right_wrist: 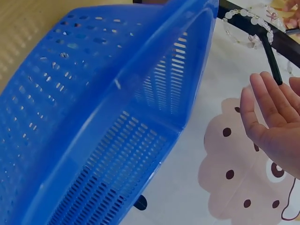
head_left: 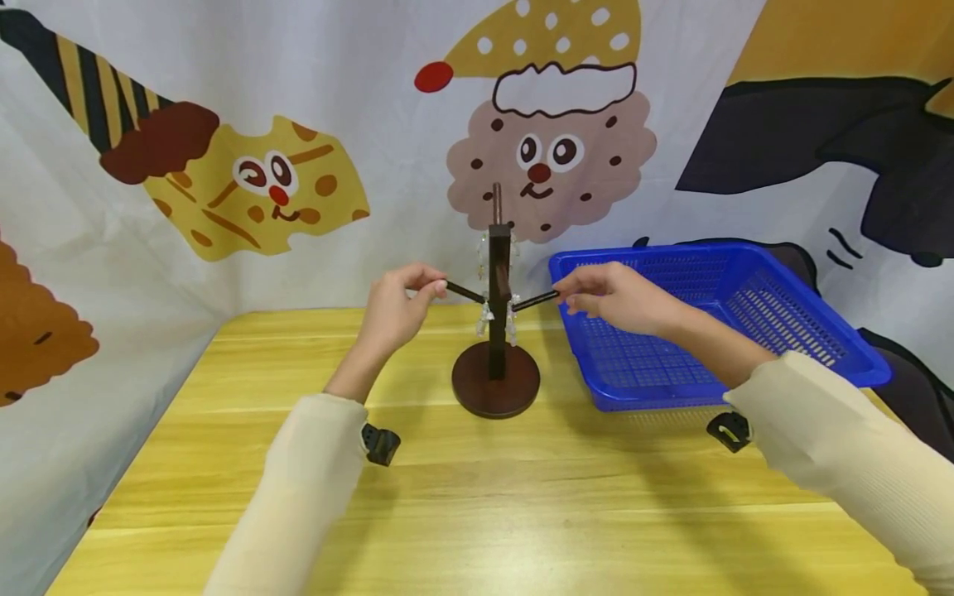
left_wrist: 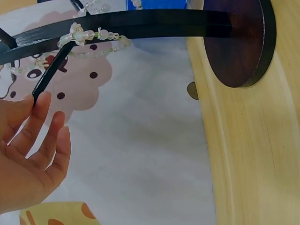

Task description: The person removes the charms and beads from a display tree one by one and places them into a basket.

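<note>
A dark wooden jewelry stand [head_left: 498,356] stands upright on its round base [head_left: 477,393], with short pegs sticking out from its post. Clear beaded bracelets [left_wrist: 110,35] hang on the pegs close to the post, one of them [right_wrist: 255,19] on the right-hand peg. My left hand [head_left: 395,308] pinches the outer end of the left peg [left_wrist: 52,71] between thumb and finger, the other fingers loosely bent. At the opposite side, my right hand [head_left: 622,300] holds the tip of the right peg [right_wrist: 271,61] with its fingertips; the thumb is partly cut off in the right wrist view.
A blue perforated plastic basket [head_left: 596,396] sits on the right of the wooden table [head_left: 447,513], beneath the right hand and forearm. Close behind the stand hangs a white cloth [head_left: 402,165] with cartoon prints.
</note>
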The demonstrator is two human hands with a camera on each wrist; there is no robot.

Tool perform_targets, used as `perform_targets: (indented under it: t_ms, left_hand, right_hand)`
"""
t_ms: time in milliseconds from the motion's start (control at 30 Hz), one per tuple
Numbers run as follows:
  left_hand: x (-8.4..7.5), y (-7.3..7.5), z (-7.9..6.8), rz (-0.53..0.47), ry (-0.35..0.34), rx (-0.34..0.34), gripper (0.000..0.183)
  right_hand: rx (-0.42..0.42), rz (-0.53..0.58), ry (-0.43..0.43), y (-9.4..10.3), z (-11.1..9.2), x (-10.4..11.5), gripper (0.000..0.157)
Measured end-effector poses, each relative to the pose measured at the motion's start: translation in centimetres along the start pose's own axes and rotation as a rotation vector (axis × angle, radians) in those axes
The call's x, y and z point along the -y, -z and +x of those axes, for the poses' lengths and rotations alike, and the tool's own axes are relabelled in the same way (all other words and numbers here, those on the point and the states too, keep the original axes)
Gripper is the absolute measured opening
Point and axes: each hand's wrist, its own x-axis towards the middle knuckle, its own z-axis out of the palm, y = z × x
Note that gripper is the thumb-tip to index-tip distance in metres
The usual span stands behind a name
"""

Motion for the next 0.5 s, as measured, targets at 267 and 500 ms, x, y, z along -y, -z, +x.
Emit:
perform_targets:
  t_ms: [267,500]
  left_hand:
    - [0.2,0.0,1.1,0.042,0.042,0.021,0.019]
    - [0.4,-0.2,1.6,0.045,0.049,0.027,0.019]
  right_hand:
    - [0.003,0.022,0.025,-0.4,-1.0,0.2,0.026]
    - [-0.003,0.03,0.032,-0.8,-1.4,0.4,0.027]
